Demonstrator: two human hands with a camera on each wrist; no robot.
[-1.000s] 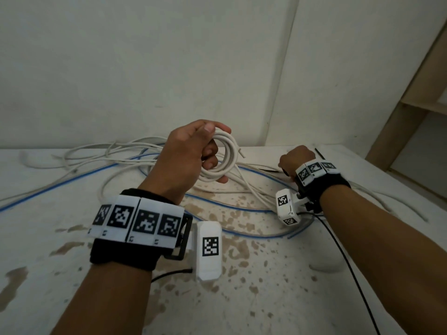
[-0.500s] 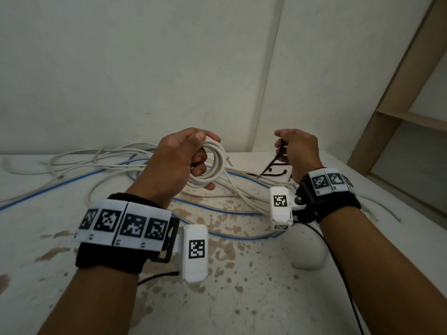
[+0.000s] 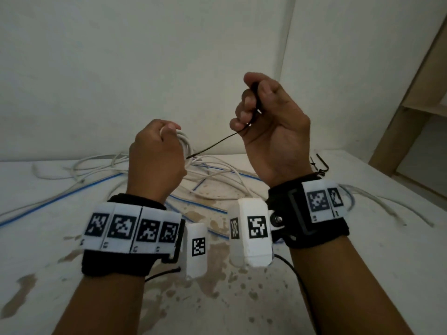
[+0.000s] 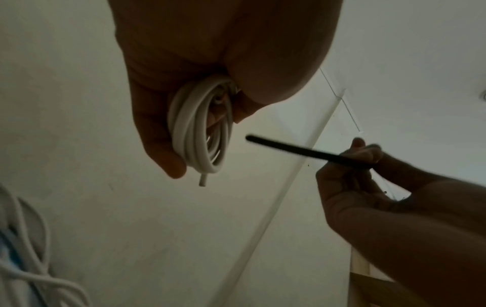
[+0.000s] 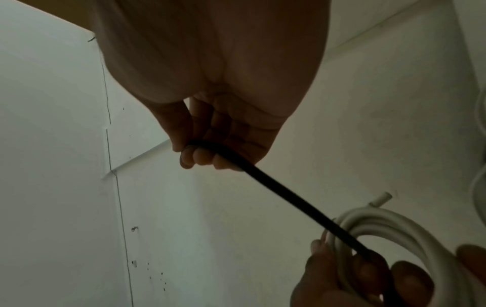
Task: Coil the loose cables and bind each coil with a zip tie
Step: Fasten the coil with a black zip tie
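My left hand (image 3: 157,153) grips a small coil of white cable (image 3: 185,143) raised above the table; the coil (image 4: 200,128) shows edge-on in the left wrist view with a cut end hanging below. My right hand (image 3: 263,117) holds a black zip tie (image 3: 217,145) in curled fingers, its free tip pointing down-left at the coil. In the right wrist view the zip tie (image 5: 294,199) runs from the fingers (image 5: 202,160) to the coil (image 5: 381,230), its tip at the coil's inner side beside my left fingers.
Loose white cables (image 3: 96,163) and a blue cable (image 3: 60,201) sprawl over the stained white table (image 3: 242,298). More black zip ties (image 3: 320,163) lie at the right behind my right wrist. A wall corner stands close behind; a wooden shelf frame (image 3: 399,105) is at the right.
My right hand picked a zip tie off the table at the right, lifted it and swung it toward the coil. My left hand raised the coil and turned it toward the tie.
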